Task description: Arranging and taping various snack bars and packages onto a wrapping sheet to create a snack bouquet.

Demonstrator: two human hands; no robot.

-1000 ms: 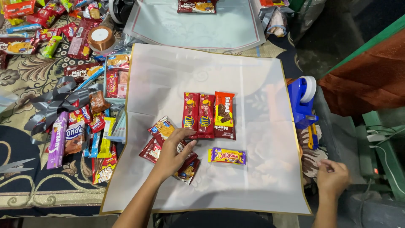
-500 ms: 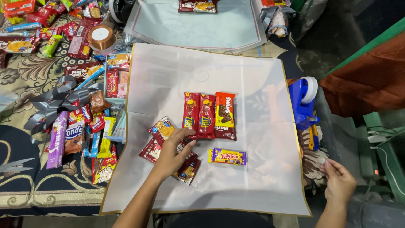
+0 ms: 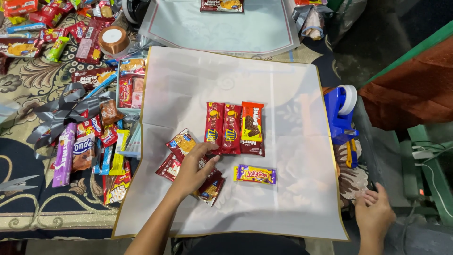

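Left hand [image 3: 194, 169], fingers spread flat, presses small snack packets [image 3: 181, 158] just left of the red wrapper row [image 3: 234, 128]; sliding could scatter them. Right hand [image 3: 373, 213], loosely open, rests off-sheet.

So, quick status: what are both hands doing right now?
Left hand flat on small dark red snack packets, holding nothing. Right hand open, off white sheet. Purple-yellow candy packet alongside, untouched.

Three red snack packets [image 3: 234, 128] lie side by side (purple-yellow packet [image 3: 255, 174] below).
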